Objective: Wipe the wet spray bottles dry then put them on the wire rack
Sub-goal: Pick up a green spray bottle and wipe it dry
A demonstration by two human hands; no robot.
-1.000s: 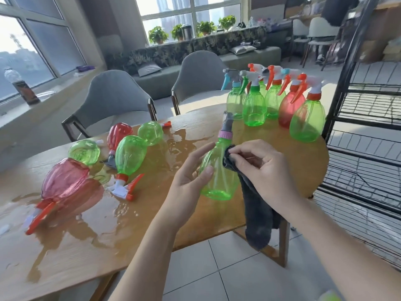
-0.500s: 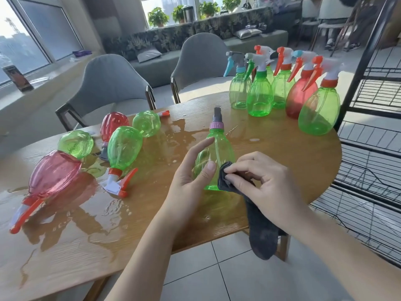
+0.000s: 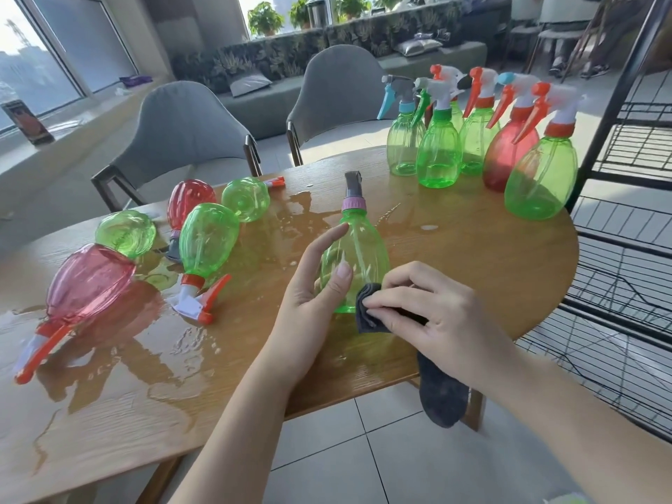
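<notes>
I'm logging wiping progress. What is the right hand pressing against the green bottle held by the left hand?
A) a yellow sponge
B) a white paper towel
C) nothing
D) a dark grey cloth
D: the right hand pinches a dark grey cloth against the green bottle, near its base.

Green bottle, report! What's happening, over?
Left hand grips green bottle. Right hand pinches grey cloth at its base. Wire rack unblocked.

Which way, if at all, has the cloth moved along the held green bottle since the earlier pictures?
Yes. The cloth in the right hand has moved down the green bottle, from mid-body, away from its purple collar, to the base.
</notes>
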